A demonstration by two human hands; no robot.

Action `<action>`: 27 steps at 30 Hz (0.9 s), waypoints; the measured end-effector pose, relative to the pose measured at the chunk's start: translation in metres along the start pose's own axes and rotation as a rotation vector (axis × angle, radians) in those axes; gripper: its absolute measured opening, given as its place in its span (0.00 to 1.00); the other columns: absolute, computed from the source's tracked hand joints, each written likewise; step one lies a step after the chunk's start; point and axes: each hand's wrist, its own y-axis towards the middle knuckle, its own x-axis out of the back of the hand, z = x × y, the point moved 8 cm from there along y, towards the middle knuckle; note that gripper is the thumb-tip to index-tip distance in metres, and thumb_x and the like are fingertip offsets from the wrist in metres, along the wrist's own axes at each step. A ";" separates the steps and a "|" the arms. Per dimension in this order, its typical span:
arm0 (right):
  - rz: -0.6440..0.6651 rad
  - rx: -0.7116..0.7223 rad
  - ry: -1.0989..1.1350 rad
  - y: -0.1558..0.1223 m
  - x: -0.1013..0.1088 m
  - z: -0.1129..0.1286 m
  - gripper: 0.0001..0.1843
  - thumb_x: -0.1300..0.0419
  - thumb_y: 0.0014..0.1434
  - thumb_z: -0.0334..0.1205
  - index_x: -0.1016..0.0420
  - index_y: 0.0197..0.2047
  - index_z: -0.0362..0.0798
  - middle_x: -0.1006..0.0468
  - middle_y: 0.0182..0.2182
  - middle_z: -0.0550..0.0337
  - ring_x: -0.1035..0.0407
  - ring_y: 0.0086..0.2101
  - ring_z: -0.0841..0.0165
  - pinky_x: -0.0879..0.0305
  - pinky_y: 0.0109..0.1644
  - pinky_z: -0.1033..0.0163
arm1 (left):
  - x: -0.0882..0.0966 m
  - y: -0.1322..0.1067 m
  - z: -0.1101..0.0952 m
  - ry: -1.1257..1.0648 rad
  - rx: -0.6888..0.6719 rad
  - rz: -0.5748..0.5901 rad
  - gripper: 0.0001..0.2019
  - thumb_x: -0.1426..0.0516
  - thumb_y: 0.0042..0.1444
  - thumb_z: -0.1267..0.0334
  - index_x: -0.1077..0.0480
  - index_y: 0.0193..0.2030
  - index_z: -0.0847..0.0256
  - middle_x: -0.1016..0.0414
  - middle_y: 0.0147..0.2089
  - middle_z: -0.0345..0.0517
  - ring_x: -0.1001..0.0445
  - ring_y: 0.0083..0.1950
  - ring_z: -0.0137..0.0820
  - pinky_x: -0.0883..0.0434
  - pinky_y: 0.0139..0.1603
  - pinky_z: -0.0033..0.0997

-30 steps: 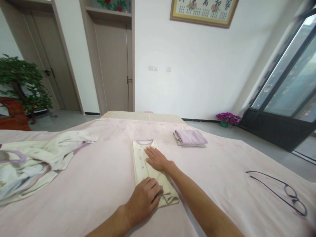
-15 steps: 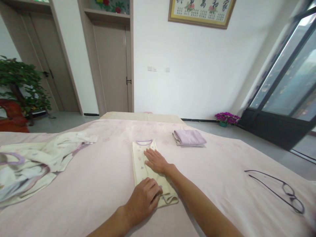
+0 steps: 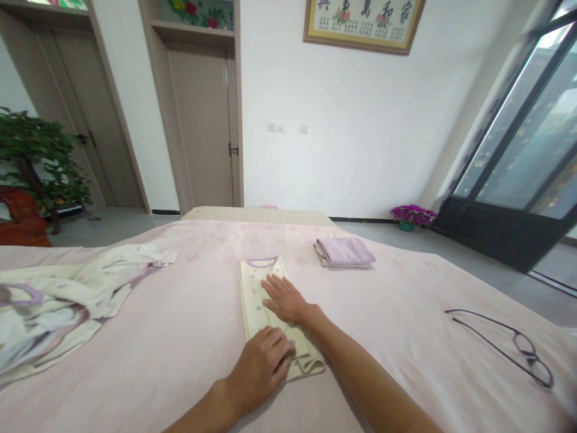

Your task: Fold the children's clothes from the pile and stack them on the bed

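A cream shirt (image 3: 258, 305) with small printed motifs and a lilac neckline lies folded into a narrow strip in front of me, collar pointing away. My right hand (image 3: 285, 299) rests flat on its upper middle, fingers stretched out. Lower down, my left hand (image 3: 264, 362) is curled over the shirt near its bottom end, its fingers closed on the cloth; the fingertips are partly hidden. At the near right corner of the shirt a rolled fold of fabric shows.
A pink patterned sheet (image 3: 189, 337) covers the surface. Rumpled cream clothes (image 3: 90, 288) lie in a heap at left. Folded lilac clothing (image 3: 346, 251) sits beyond the shirt to the right. Black-framed glasses (image 3: 531, 357) lie at far right.
Both hands stay in nearly the same places on the shirt. The view has shifted very slightly; nothing else has visibly moved.
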 end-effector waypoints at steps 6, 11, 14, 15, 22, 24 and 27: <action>-0.014 -0.003 -0.009 -0.003 0.001 0.002 0.33 0.56 0.69 0.54 0.51 0.72 0.48 0.53 0.70 0.50 0.58 0.68 0.58 0.61 0.71 0.49 | 0.001 0.000 0.001 -0.013 -0.005 -0.014 0.05 0.47 0.62 0.70 0.30 0.40 0.59 0.29 0.39 0.44 0.33 0.43 0.34 0.34 0.46 0.34; -0.010 -0.005 -0.005 -0.004 0.002 0.003 0.33 0.56 0.70 0.54 0.51 0.72 0.47 0.53 0.70 0.49 0.58 0.68 0.57 0.61 0.71 0.48 | 0.004 0.000 0.000 -0.023 -0.006 -0.027 0.05 0.47 0.62 0.70 0.30 0.40 0.59 0.28 0.39 0.44 0.33 0.43 0.33 0.33 0.46 0.33; 0.005 -0.010 -0.003 -0.004 0.002 0.003 0.33 0.56 0.70 0.54 0.52 0.72 0.47 0.54 0.70 0.49 0.58 0.68 0.57 0.61 0.71 0.48 | 0.005 0.001 -0.001 -0.024 -0.009 -0.027 0.05 0.47 0.62 0.70 0.30 0.40 0.59 0.28 0.39 0.44 0.33 0.43 0.33 0.33 0.46 0.33; 0.013 -0.012 -0.002 -0.004 0.002 0.003 0.33 0.56 0.70 0.54 0.52 0.72 0.47 0.54 0.70 0.48 0.59 0.68 0.57 0.62 0.71 0.48 | 0.005 0.001 -0.001 -0.024 -0.008 -0.023 0.05 0.46 0.62 0.70 0.29 0.40 0.59 0.28 0.39 0.44 0.33 0.43 0.33 0.33 0.46 0.33; 0.075 -0.017 0.049 -0.011 -0.001 0.005 0.33 0.60 0.70 0.55 0.55 0.73 0.49 0.59 0.71 0.49 0.64 0.69 0.58 0.63 0.71 0.48 | 0.002 -0.001 0.000 -0.026 0.009 -0.005 0.06 0.46 0.61 0.70 0.29 0.41 0.58 0.28 0.40 0.44 0.32 0.43 0.34 0.33 0.47 0.34; 0.083 -0.022 0.066 -0.015 -0.002 0.005 0.34 0.61 0.70 0.55 0.56 0.73 0.49 0.60 0.71 0.49 0.65 0.69 0.58 0.64 0.71 0.47 | 0.001 -0.001 0.001 -0.025 0.005 -0.009 0.06 0.46 0.61 0.70 0.29 0.41 0.58 0.28 0.40 0.45 0.32 0.43 0.34 0.33 0.47 0.34; 0.076 -0.010 0.061 -0.022 -0.003 0.008 0.34 0.60 0.70 0.56 0.56 0.73 0.49 0.60 0.71 0.48 0.65 0.69 0.58 0.64 0.71 0.46 | 0.001 -0.001 0.001 -0.026 -0.002 -0.022 0.06 0.47 0.61 0.70 0.29 0.41 0.59 0.28 0.40 0.45 0.32 0.43 0.34 0.33 0.47 0.35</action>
